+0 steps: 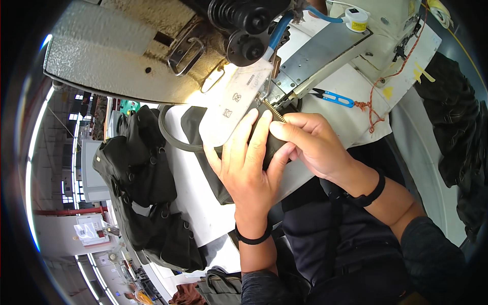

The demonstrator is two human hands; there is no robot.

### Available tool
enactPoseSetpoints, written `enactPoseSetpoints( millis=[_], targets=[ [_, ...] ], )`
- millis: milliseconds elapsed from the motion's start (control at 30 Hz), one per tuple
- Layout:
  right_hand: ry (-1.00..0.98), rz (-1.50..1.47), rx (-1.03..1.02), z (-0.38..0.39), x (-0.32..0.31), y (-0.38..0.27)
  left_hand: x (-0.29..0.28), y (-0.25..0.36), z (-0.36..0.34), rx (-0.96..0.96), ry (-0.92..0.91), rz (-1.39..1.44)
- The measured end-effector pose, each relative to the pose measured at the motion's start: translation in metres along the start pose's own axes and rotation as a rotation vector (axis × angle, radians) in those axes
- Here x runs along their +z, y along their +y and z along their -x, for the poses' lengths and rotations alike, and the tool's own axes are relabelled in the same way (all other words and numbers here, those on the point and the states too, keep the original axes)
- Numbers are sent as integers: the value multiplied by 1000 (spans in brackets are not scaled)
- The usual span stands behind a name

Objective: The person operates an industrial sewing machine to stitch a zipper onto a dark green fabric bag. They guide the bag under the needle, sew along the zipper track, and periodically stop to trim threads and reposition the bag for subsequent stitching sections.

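The left hand [246,175] lies palm-down, fingers slightly spread, on dark fabric [214,178] that runs beneath them to the sewing machine [325,53]; the right hand [320,150] pinches its edge between thumb and forefinger beside the brass zipper [273,110]. Dark bags [145,175] line the white table's [190,216] left side, a workshop beyond; blue snips [336,99] lie at right. Bare tabletop separates bags from fabric; the table's near edge passes just below the hands.

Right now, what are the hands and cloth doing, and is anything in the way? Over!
Left hand spread on dark fabric. Right hand curled beside gold zipper teeth. Pale guard hides some fabric; blue snips off right.
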State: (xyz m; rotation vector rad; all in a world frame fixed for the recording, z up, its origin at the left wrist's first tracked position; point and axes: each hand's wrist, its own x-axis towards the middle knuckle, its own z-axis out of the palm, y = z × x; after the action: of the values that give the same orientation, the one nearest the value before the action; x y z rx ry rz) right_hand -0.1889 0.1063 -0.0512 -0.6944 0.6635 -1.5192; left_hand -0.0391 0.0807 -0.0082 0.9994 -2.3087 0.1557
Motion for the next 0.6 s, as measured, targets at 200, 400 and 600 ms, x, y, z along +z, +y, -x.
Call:
enactPoseSetpoints(
  millis=[200,400,600],
  targets=[
    [2,31,-17,-2,0,2,2,-4,0,20,5,21],
    [31,163,-50,-12,4,-4,8,-16,-3,-8,59,118],
    [127,268,-88,-22,12,-7,12,-30,-11,-6,61,125]
  ],
)
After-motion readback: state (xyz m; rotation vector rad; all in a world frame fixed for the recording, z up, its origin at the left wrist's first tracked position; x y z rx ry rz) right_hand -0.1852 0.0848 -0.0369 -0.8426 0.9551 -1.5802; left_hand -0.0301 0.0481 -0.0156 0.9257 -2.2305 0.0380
